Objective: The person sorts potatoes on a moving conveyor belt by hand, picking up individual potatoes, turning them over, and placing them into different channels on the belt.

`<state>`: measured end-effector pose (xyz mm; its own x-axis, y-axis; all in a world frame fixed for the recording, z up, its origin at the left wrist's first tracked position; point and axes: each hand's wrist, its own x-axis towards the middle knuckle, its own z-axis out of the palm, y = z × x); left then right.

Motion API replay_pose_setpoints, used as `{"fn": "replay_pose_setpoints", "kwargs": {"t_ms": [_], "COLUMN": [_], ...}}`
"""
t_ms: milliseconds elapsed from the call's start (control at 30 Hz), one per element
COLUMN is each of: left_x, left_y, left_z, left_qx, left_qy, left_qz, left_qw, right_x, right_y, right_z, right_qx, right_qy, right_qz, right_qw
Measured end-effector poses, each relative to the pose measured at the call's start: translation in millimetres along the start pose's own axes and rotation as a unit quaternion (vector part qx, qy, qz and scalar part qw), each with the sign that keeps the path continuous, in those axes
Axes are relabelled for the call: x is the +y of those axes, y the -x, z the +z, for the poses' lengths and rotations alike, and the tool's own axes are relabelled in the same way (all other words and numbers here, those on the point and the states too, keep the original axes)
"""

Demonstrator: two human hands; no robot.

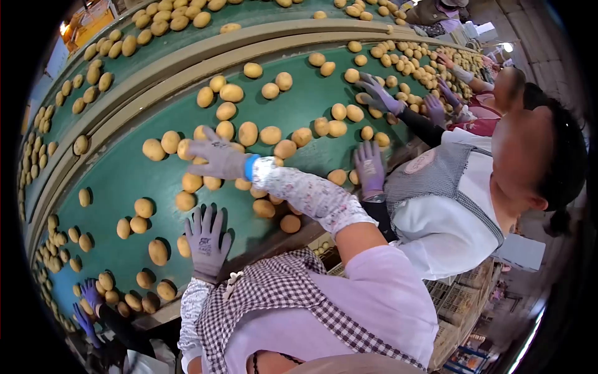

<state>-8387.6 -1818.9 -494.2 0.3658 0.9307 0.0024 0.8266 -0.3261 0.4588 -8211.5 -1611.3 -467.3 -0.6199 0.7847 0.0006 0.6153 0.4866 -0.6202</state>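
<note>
A green conveyor belt point(118, 174) carries several loose yellow potatoes. My right hand point(215, 157), in a grey glove with a floral sleeve behind it, reaches out over a cluster of potatoes. Its fingers are spread and the fingertips touch one potato point(185, 149). My left hand point(205, 240), also grey-gloved, lies flat on the belt with fingers apart and holds nothing. A potato point(184, 246) sits just beside its thumb side, and another potato point(157, 252) lies further left.
A second belt point(249, 12) with more potatoes runs beyond a raised divider point(187, 62). A co-worker on my right has purple-gloved hands point(370, 168) on the belt, with more people further along. Another person's purple gloves point(90, 294) work at lower left. Crates point(461, 299) stand below.
</note>
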Motion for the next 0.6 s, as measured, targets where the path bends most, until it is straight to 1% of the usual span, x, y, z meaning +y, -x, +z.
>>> {"fn": "replay_pose_setpoints", "kwargs": {"t_ms": [33, 67, 100, 133, 167, 200, 233, 267, 300, 333, 367, 400, 433, 467, 500, 533, 567, 600], "left_x": [-8, -22, -39, -52, -67, -106, -122, -127, -143, -145, -143, -124, -115, -83, -48, -43, -26, -27], "left_y": [8, 17, 27, 43, 54, 87, 108, 123, 140, 145, 140, 125, 115, 98, 81, 69, 52, 55], "left_z": [1, -1, -3, -7, -26, -13, -25, -40, -41, -52, -58, -82, -86, -78, -91, -74, -74, -56], "left_qx": [0.002, 0.002, 0.025, 0.045, 0.040, 0.107, 0.093, 0.115, 0.161, 0.169, 0.217, 0.223, 0.229, 0.257, 0.249, 0.208, 0.188, 0.205], "left_qy": [-0.038, -0.044, -0.095, -0.146, -0.154, -0.145, -0.205, -0.249, -0.233, -0.182, -0.197, -0.144, -0.100, -0.073, -0.131, -0.027, 0.073, 0.065], "left_qz": [-0.007, -0.010, -0.051, -0.096, -0.164, -0.211, -0.243, -0.294, -0.333, -0.369, -0.333, -0.305, -0.244, -0.192, -0.090, -0.137, -0.067, -0.028], "left_qw": [0.999, 0.999, 0.994, 0.984, 0.973, 0.961, 0.944, 0.916, 0.899, 0.896, 0.896, 0.915, 0.937, 0.944, 0.955, 0.968, 0.977, 0.976], "right_x": [16, 14, 17, 24, 65, 109, 87, 51, 33, 11, -28, -71, -109, -117, -122, -124, -113, -44], "right_y": [-3, -7, -3, 2, 4, 20, 32, 43, 50, 54, 53, 54, 55, 69, 75, 71, 51, 27], "right_z": [8, -1, -17, -36, -21, 1, -4, -7, 7, 28, 44, 52, 65, 77, 90, 96, 59, 75], "right_qx": [-0.057, 0.011, 0.075, 0.162, 0.247, 0.324, 0.269, 0.213, 0.204, 0.201, 0.177, 0.149, 0.111, 0.111, 0.057, 0.003, -0.058, 0.110], "right_qy": [-0.208, -0.251, -0.292, -0.163, 0.011, 0.138, -0.048, -0.071, 0.054, 0.181, 0.112, 0.048, 0.085, 0.075, -0.041, -0.149, -0.349, -0.068], "right_qz": [-0.036, 0.014, 0.069, 0.099, 0.096, -0.020, 0.104, 0.107, 0.094, 0.075, 0.099, 0.129, 0.131, 0.119, 0.017, -0.085, 0.101, -0.210], "right_qw": [0.976, 0.968, 0.951, 0.968, 0.964, 0.936, 0.956, 0.969, 0.973, 0.960, 0.973, 0.979, 0.982, 0.984, 0.997, 0.985, 0.930, 0.969]}}
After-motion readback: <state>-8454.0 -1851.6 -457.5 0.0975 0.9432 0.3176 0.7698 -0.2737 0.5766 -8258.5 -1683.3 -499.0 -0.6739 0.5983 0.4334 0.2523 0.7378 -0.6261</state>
